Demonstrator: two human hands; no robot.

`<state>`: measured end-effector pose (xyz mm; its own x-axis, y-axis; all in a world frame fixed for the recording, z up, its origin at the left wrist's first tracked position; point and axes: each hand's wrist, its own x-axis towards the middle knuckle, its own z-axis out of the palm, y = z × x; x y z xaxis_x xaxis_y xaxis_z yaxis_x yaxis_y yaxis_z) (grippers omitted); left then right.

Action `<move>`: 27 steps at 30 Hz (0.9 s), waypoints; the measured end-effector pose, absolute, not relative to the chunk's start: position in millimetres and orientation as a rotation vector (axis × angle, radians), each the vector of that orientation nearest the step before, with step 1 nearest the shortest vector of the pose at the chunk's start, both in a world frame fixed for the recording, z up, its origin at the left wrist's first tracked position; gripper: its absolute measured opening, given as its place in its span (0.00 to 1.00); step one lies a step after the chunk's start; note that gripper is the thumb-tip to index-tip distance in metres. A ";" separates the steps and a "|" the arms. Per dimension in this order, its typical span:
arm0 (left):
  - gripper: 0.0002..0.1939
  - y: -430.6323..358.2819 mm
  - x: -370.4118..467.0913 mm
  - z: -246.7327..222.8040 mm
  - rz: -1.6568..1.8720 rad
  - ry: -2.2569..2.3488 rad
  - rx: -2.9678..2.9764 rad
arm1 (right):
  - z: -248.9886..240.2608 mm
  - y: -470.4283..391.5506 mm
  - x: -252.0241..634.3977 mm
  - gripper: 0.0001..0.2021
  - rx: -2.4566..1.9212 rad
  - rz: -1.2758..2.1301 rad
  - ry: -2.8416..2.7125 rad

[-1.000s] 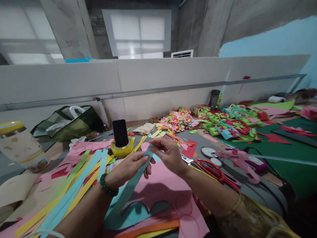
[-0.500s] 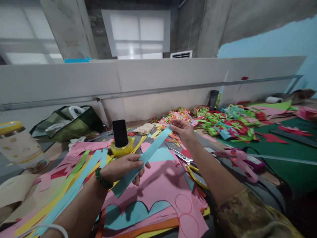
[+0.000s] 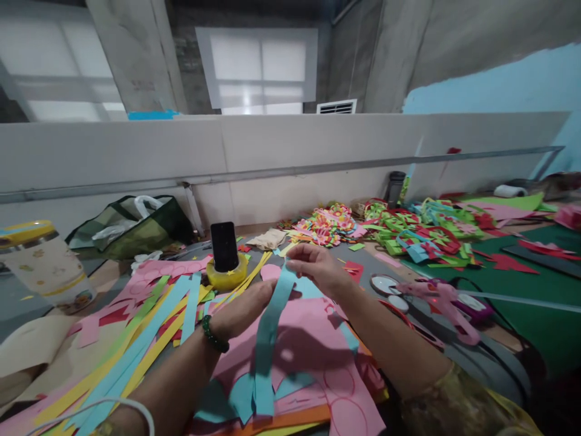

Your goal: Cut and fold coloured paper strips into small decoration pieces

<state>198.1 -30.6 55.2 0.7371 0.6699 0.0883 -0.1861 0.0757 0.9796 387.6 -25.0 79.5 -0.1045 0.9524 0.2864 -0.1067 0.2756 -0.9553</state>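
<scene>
Here, the right fingers (image 3: pixel 291 261) pinch a blue strip (image 3: pixel 273 309); left grip unclear; phone (image 3: pixel 224 247) beyond

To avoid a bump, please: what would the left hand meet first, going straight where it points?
Likely the blue paper strip, beside the left hand; whether they already touch is unclear.

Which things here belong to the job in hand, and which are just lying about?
Part of the job, judging by position:
- blue paper strip, held by the right hand, left hand alongside
- pink paper beneath
- probably glue gun

Apparently just lying about:
- phone
- yellow-topped cup
- green bag
- dark bottle
</scene>
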 end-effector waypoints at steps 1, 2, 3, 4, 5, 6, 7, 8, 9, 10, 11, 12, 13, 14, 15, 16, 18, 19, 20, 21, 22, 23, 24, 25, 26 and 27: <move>0.23 -35.2 201.1 56.4 0.640 0.429 1.368 | 79.7 -28.6 383.4 0.12 -0.861 1.081 -1.392; 0.23 -39.3 202.9 57.5 0.606 0.410 1.388 | 79.9 -31.1 381.0 0.12 -0.853 1.037 -1.422; 0.24 -42.6 203.8 58.3 0.577 0.394 1.403 | 80.2 -32.4 380.0 0.12 -0.850 0.995 -1.439; 0.24 -45.0 204.1 58.7 0.555 0.389 1.403 | 80.4 -32.8 380.2 0.12 -0.852 0.954 -1.443; 0.23 -46.3 203.9 58.5 0.544 0.390 1.388 | 80.6 -32.5 381.1 0.12 -0.856 0.917 -1.439; 0.22 -46.7 203.5 57.9 0.547 0.398 1.363 | 80.6 -31.7 382.3 0.12 -0.859 0.885 -1.433; 0.21 -46.4 203.1 56.8 0.554 0.409 1.335 | 80.4 -30.8 383.4 0.13 -0.863 0.861 -1.426; 0.19 -45.6 202.9 55.5 0.567 0.425 1.308 | 80.0 -30.0 384.3 0.13 -0.864 0.843 -1.419; 0.18 -44.6 202.9 54.0 0.576 0.439 1.281 | 79.5 -29.4 384.7 0.13 -0.861 0.833 -1.418; 0.18 -43.6 203.2 52.4 0.581 0.450 1.257 | 78.8 -29.3 384.6 0.14 -0.851 0.831 -1.425; 0.18 -42.9 203.5 50.9 0.581 0.458 1.239 | 77.9 -29.6 384.2 0.15 -0.841 0.834 -1.441; 0.18 -42.4 204.0 49.7 0.579 0.463 1.221 | 76.9 -30.2 383.6 0.17 -0.830 0.833 -1.462; 0.18 -42.2 204.5 48.6 0.576 0.463 1.203 | 75.9 -31.1 382.9 0.18 -0.821 0.824 -1.485; 0.18 -42.2 204.9 47.9 0.576 0.460 1.192 | 74.9 -32.0 382.2 0.20 -0.818 0.805 -1.509; 0.18 -42.4 205.2 47.4 0.582 0.457 1.187 | 73.8 -33.0 381.6 0.21 -0.824 0.777 -1.531; 0.18 -42.7 205.3 47.3 0.589 0.454 1.188 | 72.9 -33.9 381.1 0.21 -0.838 0.740 -1.546; 0.17 -43.3 205.3 47.6 0.597 0.450 1.197 | 71.4 -35.0 380.2 0.19 -0.878 0.665 -1.568; 0.17 -43.6 205.1 47.9 0.596 0.447 1.201 | 70.9 -35.3 379.7 0.18 -0.898 0.637 -1.574; 0.17 -43.9 205.0 48.4 0.594 0.444 1.202 | 70.6 -35.4 379.2 0.17 -0.910 0.616 -1.574; 0.17 -44.1 204.9 48.9 0.588 0.443 1.200 | 70.6 -35.3 378.7 0.16 -0.914 0.605 -1.565; 0.17 -44.4 204.8 49.4 0.583 0.443 1.197 | 70.7 -35.1 378.1 0.16 -0.911 0.603 -1.553; 0.17 -44.7 204.9 49.9 0.578 0.445 1.196 | 71.0 -34.8 377.6 0.15 -0.904 0.608 -1.538; 0.17 -45.0 204.9 50.4 0.574 0.451 1.197 | 71.3 -34.6 377.1 0.14 -0.894 0.618 -1.521; 0.17 -45.4 205.0 50.9 0.568 0.457 1.203 | 71.7 -34.4 376.7 0.13 -0.884 0.630 -1.506; 0.17 -45.9 205.2 51.3 0.566 0.466 1.210 | 72.2 -34.4 376.4 0.12 -0.879 0.641 -1.493; 0.17 -46.3 205.5 51.6 0.567 0.474 1.218 | 72.6 -34.5 376.1 0.12 -0.880 0.650 -1.482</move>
<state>205.5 -46.3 51.6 0.7699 0.6370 -0.0388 -0.1504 0.2402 0.9590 376.1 -34.5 72.6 0.0212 0.8271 0.5616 0.1474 0.5531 -0.8200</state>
